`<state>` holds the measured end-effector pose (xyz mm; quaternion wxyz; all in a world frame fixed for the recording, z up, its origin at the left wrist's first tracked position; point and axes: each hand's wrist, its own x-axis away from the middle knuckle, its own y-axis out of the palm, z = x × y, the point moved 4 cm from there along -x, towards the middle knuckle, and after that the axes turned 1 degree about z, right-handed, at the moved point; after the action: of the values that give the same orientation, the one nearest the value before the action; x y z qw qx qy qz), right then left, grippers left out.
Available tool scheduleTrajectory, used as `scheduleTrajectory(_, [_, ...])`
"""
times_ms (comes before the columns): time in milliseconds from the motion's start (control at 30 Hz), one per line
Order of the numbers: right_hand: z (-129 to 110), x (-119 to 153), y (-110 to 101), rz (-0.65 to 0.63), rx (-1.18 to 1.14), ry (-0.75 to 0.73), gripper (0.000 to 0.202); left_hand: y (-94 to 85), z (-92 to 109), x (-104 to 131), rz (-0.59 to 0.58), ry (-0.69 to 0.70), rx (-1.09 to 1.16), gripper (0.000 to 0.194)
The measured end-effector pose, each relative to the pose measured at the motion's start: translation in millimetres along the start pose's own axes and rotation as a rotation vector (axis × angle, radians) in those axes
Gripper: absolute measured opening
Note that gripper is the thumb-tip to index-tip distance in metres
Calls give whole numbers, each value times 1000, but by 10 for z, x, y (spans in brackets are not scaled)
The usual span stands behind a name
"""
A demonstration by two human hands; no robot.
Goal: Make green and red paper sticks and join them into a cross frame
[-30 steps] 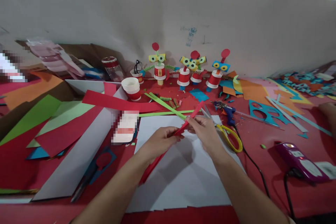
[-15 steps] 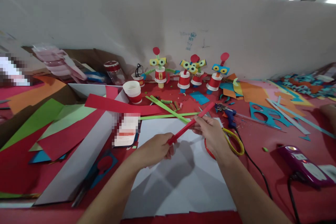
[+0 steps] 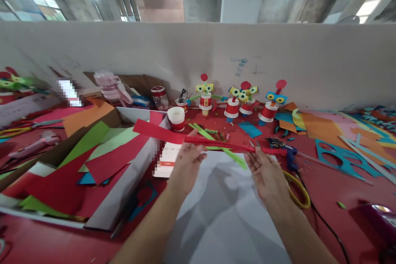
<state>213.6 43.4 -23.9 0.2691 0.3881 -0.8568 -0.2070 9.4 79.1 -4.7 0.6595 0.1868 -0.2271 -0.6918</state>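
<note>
1. Both hands have swung farther apart and the narrow red paper strip (image 3: pixel 222 144) between them, slanted half a second ago, now runs nearly level; the camera has tilted up too.
2. Nearest, the white sheet (image 3: pixel 222 214) lies under the wrists, on the bench (image 3: pixel 328 181); a dragging forearm could shift it.
3. The left hand (image 3: pixel 189 161) pinches the strip near its left end; the right hand (image 3: pixel 262 169) has thumb and fingers closed on it farther right. Pulled outward too hard, thin paper could tear or crease.
4. Beside the right wrist lie scissors, their yellow handle (image 3: pixel 305 194) partly hidden; blades seem to point away beneath the strip, so a sideways sweep could nick paper or fingers.
5. Just beside the strip's right end rests a blue glue gun (image 3: pixel 291 159); I cannot tell whether they touch or whether it is hot. If hot, its nozzle could mark the paper.
6. Left of the sheet, a phone (image 3: pixel 168 163) could be knocked by the left hand.
7. Farther off, loose green strips (image 3: pixel 236 157) could snag; the cup figures (image 3: pixel 232 108) stand well clear.
</note>
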Motion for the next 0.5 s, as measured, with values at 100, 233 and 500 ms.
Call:
scheduleTrajectory(100, [160, 113, 43, -39, -6, 60, 27, 217, -281, 150, -95, -129, -63, 47])
scheduleTrajectory(233, [301, 258, 101, -122, 44, 141, 30, 238, -430, 203, -39, -140, -107, 19])
scheduleTrajectory(500, [335, 318, 127, -156, 54, 178, 30, 160, -443, 134, 106, -153, 63, 12])
